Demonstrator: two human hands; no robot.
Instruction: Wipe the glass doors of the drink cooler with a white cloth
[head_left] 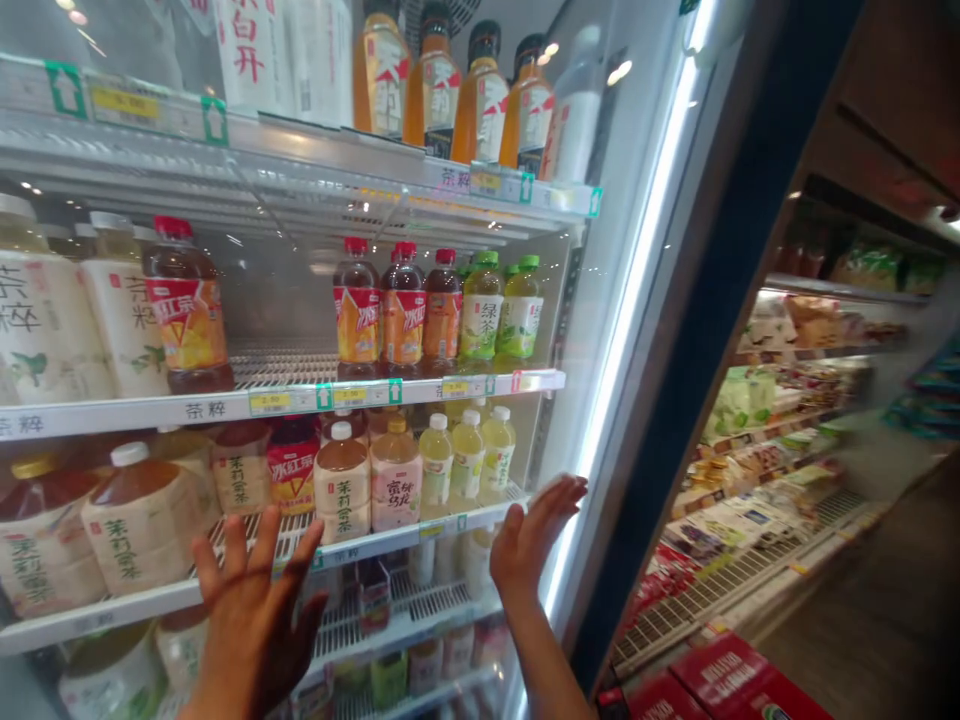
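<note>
My left hand [255, 610] is raised at the lower left with its fingers spread and nothing in them. Beyond it are a large tea bottle with a white cap [131, 525] and a red-labelled bottle [292, 465] on the lower shelf. To the right, my right hand [534, 540] is up near the cooler's lit side strip [637, 260], its fingers stretched out and holding nothing. Small pale-yellow bottles [466, 455] stand just left of it. I cannot tell whether either hand touches the cooler's front.
Red-capped tea bottles [403, 310] and green-capped ones [480, 310] line the middle shelf, with orange-drink bottles [435, 85] above. A dark cooler frame [720, 250] slants along the right. Past it are stocked display shelves [750, 500] and red boxes [739, 670].
</note>
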